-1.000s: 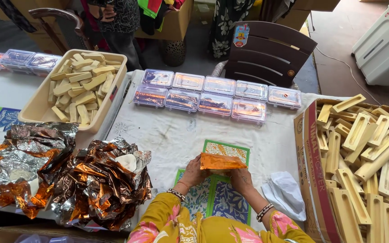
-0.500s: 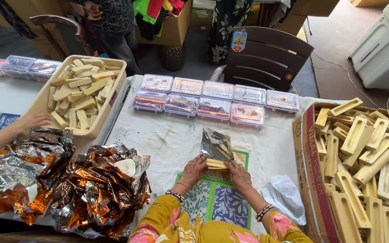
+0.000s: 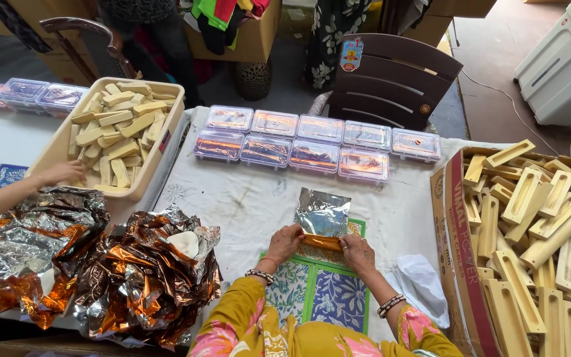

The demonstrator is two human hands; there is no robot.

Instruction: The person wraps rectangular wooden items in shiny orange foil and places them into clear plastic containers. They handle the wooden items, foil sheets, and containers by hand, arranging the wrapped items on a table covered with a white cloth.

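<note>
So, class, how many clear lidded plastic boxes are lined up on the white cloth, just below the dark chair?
9. Back row of five; front row of four. More boxes sit far left on the other table.

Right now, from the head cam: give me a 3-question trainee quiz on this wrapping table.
1. True or false: both hands are on the foil-wrapped piece.
2. Where does the cardboard box of wooden moulds stand? A) to the person's right B) to the person's left C) on the chair
3. Fill in: the clear plastic boxes lie in ___ rows.

Key
1. True: the left hand and the right hand pinch its ends, with the foil sheet standing up behind it.
2. A
3. two
</note>
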